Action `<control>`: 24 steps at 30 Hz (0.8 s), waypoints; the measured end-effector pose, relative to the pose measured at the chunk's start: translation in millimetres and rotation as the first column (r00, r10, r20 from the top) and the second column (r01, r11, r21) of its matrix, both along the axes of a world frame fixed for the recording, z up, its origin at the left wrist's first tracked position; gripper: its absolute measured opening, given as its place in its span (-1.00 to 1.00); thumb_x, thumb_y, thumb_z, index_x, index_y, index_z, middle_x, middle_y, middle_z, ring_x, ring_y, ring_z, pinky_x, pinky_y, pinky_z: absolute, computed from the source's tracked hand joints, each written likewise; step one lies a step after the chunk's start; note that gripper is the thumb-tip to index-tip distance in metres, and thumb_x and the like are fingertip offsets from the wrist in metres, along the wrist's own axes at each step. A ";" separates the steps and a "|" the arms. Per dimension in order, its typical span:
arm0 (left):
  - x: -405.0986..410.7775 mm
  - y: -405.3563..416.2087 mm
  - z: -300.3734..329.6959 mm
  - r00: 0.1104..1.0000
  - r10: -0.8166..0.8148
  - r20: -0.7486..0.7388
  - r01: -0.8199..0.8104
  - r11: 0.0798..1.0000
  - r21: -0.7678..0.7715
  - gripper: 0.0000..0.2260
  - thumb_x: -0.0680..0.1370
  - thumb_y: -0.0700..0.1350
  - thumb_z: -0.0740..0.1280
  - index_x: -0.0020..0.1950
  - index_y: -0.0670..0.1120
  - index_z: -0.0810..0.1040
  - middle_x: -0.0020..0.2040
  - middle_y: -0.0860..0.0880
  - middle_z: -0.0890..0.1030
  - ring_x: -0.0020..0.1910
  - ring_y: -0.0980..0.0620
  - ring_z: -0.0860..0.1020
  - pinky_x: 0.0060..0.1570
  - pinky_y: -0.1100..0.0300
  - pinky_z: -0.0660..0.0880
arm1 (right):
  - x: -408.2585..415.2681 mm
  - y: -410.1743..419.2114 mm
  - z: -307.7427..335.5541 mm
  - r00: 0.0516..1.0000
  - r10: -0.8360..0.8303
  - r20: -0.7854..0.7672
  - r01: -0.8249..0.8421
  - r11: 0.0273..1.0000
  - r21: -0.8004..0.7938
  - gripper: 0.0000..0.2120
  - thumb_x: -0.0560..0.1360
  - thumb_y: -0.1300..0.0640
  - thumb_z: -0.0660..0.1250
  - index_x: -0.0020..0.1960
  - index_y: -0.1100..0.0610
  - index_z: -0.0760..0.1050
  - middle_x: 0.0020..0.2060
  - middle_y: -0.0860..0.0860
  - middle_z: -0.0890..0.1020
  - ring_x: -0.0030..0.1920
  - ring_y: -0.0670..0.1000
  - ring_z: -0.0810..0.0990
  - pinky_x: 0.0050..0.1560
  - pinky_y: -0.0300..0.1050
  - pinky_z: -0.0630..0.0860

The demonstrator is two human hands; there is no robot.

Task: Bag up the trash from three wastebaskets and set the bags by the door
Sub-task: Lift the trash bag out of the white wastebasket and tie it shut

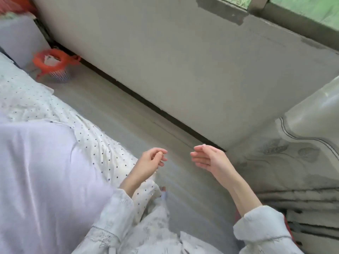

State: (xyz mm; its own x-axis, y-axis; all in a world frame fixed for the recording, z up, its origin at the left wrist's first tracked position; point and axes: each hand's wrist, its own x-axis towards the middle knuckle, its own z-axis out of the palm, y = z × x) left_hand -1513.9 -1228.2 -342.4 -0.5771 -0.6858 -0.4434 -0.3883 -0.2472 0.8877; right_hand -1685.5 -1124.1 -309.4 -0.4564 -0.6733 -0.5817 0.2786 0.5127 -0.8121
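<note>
Head view: wastebasket (58, 70) between bed edge (102, 143) and wall (165, 61).

one wastebasket (59, 70), two hands (152, 160)

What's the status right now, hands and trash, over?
Left hand and right hand both empty, fingers relaxed. Small white mesh wastebasket with orange plastic liner on floor by wall, far ahead, untouched. Bare floor between, nothing blocking.
</note>
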 end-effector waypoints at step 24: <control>-93.4 -462.6 3.2 0.656 0.746 0.115 -0.753 0.658 0.024 -0.78 0.59 -0.20 0.08 0.06 -0.09 0.50 -0.14 0.01 0.58 -0.18 0.06 0.54 -0.14 0.30 0.43 | -131.5 -625.1 -5.2 0.658 0.753 0.014 -0.752 0.655 0.066 -0.73 0.60 0.07 0.11 0.02 0.16 0.55 -0.15 0.06 0.67 -0.09 0.05 0.65 0.02 -0.15 0.56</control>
